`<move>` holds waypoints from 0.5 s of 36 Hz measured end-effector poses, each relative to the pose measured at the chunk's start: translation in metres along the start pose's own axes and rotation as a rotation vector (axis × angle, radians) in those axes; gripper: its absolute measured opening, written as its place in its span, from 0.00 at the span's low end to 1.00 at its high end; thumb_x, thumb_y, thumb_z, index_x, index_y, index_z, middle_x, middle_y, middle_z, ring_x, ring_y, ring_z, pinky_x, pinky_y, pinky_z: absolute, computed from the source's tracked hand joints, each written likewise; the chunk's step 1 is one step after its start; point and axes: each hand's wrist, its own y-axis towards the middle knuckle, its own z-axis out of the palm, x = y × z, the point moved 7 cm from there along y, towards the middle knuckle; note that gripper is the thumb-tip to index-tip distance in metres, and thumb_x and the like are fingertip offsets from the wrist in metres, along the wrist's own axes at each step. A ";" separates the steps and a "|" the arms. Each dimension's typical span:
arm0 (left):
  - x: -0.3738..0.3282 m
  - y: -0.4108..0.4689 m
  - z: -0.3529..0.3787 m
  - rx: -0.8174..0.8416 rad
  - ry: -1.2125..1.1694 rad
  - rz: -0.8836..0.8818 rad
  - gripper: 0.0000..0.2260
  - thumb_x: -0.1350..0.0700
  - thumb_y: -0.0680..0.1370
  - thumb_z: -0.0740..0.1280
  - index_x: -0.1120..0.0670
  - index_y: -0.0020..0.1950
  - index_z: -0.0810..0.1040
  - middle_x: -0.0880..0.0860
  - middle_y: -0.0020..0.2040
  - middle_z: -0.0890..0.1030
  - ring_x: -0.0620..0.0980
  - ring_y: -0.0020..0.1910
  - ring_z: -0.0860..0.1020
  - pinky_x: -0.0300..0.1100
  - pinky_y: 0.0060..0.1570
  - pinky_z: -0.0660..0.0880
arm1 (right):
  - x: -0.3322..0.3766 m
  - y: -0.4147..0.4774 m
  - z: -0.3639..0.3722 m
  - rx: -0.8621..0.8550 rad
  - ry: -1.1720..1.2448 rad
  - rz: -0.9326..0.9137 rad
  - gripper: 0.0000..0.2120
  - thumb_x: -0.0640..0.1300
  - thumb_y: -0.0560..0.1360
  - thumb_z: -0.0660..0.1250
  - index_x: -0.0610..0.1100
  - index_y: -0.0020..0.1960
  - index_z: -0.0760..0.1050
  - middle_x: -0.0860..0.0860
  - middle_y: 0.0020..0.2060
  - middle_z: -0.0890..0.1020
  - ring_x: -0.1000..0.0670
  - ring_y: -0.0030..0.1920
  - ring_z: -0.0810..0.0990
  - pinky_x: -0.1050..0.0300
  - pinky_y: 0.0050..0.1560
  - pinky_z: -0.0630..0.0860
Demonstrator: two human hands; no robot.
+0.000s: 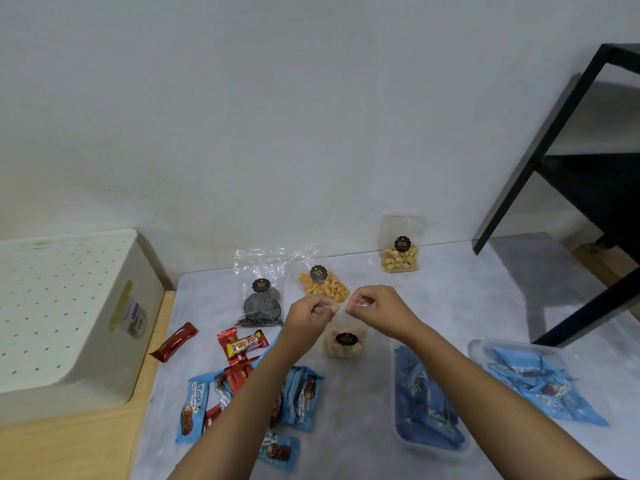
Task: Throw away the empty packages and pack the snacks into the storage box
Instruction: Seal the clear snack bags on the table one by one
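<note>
Bag (346,342) below left hand (309,311), right hand (375,304)

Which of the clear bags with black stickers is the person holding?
The bag of pastel sweets: the left hand and right hand pinch its top. The other three sit untouched farther back.

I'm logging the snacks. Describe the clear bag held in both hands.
The clear bag is crinkly plastic with a round black label, holding pale pink, green and yellow pieces. It is upright, its top edge pinched by the left hand and right hand; whether its bottom rests on the table is unclear.
</note>
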 end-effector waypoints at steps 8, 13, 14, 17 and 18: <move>0.016 0.000 -0.016 -0.010 -0.159 -0.087 0.01 0.61 0.75 0.69 0.55 0.44 0.79 0.57 0.37 0.76 0.47 0.37 0.74 0.36 0.43 0.73 | -0.019 -0.004 -0.022 0.023 0.106 0.066 0.03 0.37 0.72 0.70 0.44 0.41 0.79 0.51 0.34 0.78 0.56 0.35 0.74 0.71 0.38 0.73; 0.017 0.001 -0.019 -0.025 -0.226 -0.093 0.02 0.62 0.74 0.69 0.56 0.44 0.79 0.55 0.39 0.79 0.47 0.39 0.77 0.39 0.47 0.75 | -0.025 -0.006 -0.021 -0.018 0.208 0.086 0.02 0.37 0.72 0.71 0.42 0.41 0.80 0.50 0.32 0.77 0.57 0.33 0.76 0.63 0.44 0.75; 0.019 0.001 -0.020 -0.032 -0.252 -0.096 0.02 0.62 0.74 0.68 0.56 0.44 0.79 0.55 0.39 0.80 0.45 0.38 0.78 0.37 0.46 0.75 | -0.027 -0.006 -0.022 -0.038 0.214 0.093 0.02 0.37 0.71 0.71 0.43 0.41 0.80 0.51 0.31 0.78 0.58 0.32 0.76 0.65 0.42 0.75; 0.024 0.001 -0.020 -0.035 -0.309 -0.120 0.03 0.63 0.74 0.68 0.56 0.45 0.79 0.56 0.40 0.80 0.45 0.38 0.78 0.33 0.43 0.76 | -0.031 -0.007 -0.024 -0.093 0.231 0.114 0.03 0.38 0.70 0.73 0.45 0.39 0.81 0.49 0.31 0.80 0.57 0.33 0.77 0.67 0.39 0.74; 0.025 0.001 -0.020 -0.035 -0.308 -0.128 0.03 0.63 0.75 0.68 0.56 0.45 0.79 0.56 0.41 0.79 0.46 0.39 0.78 0.34 0.44 0.76 | -0.032 -0.007 -0.024 -0.106 0.242 0.121 0.03 0.38 0.70 0.73 0.45 0.39 0.81 0.49 0.31 0.80 0.56 0.34 0.77 0.67 0.38 0.74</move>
